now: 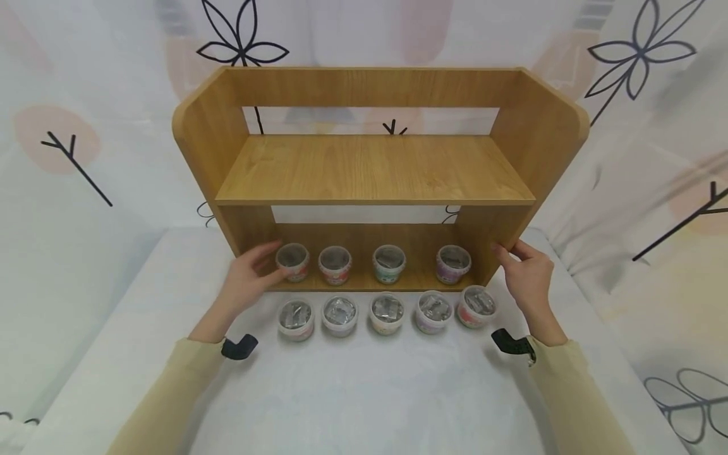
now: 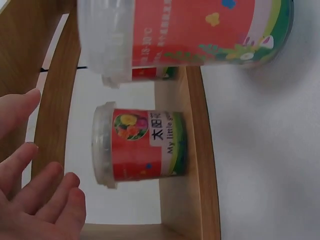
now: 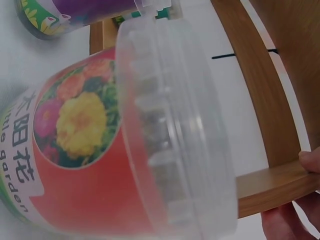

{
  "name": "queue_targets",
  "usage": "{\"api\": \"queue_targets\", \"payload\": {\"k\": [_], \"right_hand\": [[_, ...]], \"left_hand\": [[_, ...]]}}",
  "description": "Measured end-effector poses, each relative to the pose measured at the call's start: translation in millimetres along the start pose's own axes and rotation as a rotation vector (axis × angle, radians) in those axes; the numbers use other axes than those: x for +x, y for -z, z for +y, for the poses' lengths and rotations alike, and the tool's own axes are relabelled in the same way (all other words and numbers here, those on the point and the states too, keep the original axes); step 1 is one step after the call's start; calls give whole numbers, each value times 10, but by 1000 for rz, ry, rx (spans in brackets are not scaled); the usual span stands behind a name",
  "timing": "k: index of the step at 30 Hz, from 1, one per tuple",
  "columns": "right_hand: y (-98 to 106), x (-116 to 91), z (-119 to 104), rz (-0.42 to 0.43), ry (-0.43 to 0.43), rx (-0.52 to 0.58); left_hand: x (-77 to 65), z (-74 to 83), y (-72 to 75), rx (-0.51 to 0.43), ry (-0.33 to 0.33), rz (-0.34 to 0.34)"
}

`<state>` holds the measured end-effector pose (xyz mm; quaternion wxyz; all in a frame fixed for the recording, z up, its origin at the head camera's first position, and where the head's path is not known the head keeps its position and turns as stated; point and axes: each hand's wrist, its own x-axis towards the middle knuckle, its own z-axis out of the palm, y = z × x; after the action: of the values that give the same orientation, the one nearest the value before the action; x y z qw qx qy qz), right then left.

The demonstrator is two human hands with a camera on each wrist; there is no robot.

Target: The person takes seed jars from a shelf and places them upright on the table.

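Nine small round plastic cups with coloured labels are in the head view: four stand in a row on the lower board of one two-tier light-brown wooden shelf unit (image 1: 375,169) at the centre, and five stand in front of it on the white-covered table (image 1: 352,392). The shelved row runs from two red-labelled cups, (image 1: 292,262) and (image 1: 335,265), to a teal-labelled cup (image 1: 389,264) and a purple-labelled cup (image 1: 453,264) right of centre. Silvery-grey packets show inside the front cups, whose clear lids cover them; what fills the shelved cups is too dim to tell.

The left hand (image 1: 247,275), left of centre, has its fingers parted beside the leftmost shelved cup; whether it touches cannot be told. The right hand (image 1: 529,275), right of centre, pinches the front edge of the unit's right side panel between thumb and fingers.

The front row stands before the lower opening, its rightmost red-labelled cup (image 1: 476,306) near the unit's right corner. Behind hangs a pale cloth (image 1: 352,31) printed with dark line-drawn plants and pink patches.
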<state>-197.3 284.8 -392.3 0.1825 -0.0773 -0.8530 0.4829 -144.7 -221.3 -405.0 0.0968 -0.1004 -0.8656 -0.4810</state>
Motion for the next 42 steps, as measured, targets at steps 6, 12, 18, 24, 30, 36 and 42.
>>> {"api": "queue_targets", "payload": {"k": [6,12,18,24,30,36,42], "right_hand": [[26,-6,9,-18,-16,1],[21,2,12,-24,-15,2],[18,11,24,-33,-2,1],[27,9,32,-38,-20,0],[18,-1,41,-35,-25,5],[9,-9,57,-31,-17,4],[8,-8,69,-35,4,12]], "left_hand": [[102,-25,-77,68,68,-68],[182,-56,-116,159,111,-113],[243,-96,-130,194,118,-134],[254,-103,-139,194,130,-148],[239,-105,-152,195,137,-135],[226,-119,-167,201,127,-115],[202,-96,-160,209,125,-99]]}}
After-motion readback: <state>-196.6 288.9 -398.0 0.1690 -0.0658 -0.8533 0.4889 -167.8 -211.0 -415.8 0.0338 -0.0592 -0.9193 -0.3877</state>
